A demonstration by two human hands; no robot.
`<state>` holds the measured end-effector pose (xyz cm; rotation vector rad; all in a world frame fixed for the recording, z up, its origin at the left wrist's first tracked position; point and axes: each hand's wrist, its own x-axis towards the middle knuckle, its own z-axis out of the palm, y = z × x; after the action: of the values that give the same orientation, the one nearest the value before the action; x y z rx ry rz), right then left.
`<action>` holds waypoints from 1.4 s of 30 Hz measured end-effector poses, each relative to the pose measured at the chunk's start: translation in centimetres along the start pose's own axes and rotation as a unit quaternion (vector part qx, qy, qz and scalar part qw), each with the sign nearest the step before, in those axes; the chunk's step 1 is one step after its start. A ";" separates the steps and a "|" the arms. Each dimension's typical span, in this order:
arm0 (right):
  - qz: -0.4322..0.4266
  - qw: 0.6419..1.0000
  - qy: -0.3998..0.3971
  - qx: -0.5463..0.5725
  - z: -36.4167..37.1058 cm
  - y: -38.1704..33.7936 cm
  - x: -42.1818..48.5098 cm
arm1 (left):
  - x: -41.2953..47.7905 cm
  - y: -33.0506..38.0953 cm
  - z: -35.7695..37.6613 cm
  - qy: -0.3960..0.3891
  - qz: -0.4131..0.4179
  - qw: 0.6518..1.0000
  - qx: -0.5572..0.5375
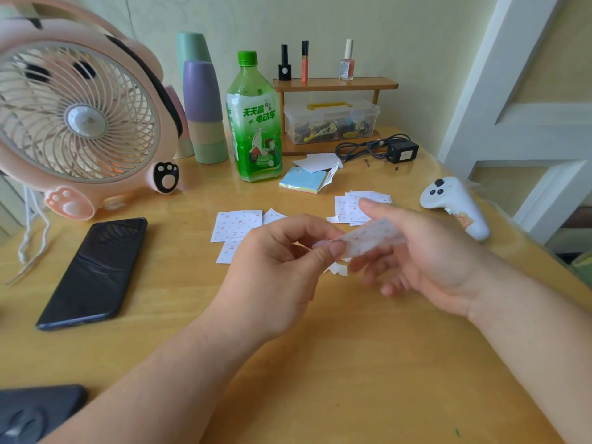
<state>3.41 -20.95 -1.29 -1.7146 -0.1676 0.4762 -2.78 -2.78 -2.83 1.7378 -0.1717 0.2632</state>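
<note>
Above the middle of the wooden table (320,363), both hands hold one small translucent strip with a pink cherry print (373,237). My left hand (282,267) pinches its near end between thumb and forefinger. My right hand (426,251) holds the other end, its fingers blurred by motion. Under the hands lie white wrappers with the same cherry print: one group on the left (235,224) and a small stack on the right (352,205). A few torn white scraps (338,269) sit just below the strip.
A black phone (96,270) lies at the left, a pink fan (77,116) behind it. A green bottle (254,123), stacked cups (203,110), a sticky-note pad (304,181), a shelf with a clear box (331,121), a black adapter (402,152) and a white controller (455,203) stand further back.
</note>
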 end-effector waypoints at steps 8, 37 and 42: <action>-0.286 0.952 -0.030 -0.103 -0.3 0.5 -0.2 | 0.0 0.4 -0.1 0.017 -0.035 0.999 -0.022; -0.469 0.798 0.080 -0.369 0.2 0.8 0.0 | 0.4 -0.1 -0.4 0.057 -0.063 0.992 -0.090; -0.511 0.767 0.069 -0.383 1.2 0.9 -0.4 | 1.3 -0.1 -0.6 0.138 -0.198 0.937 -0.251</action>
<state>2.47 -20.20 -2.27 -2.0917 -1.2551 -0.6365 -1.60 -2.13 -2.45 1.1756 0.2955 0.1466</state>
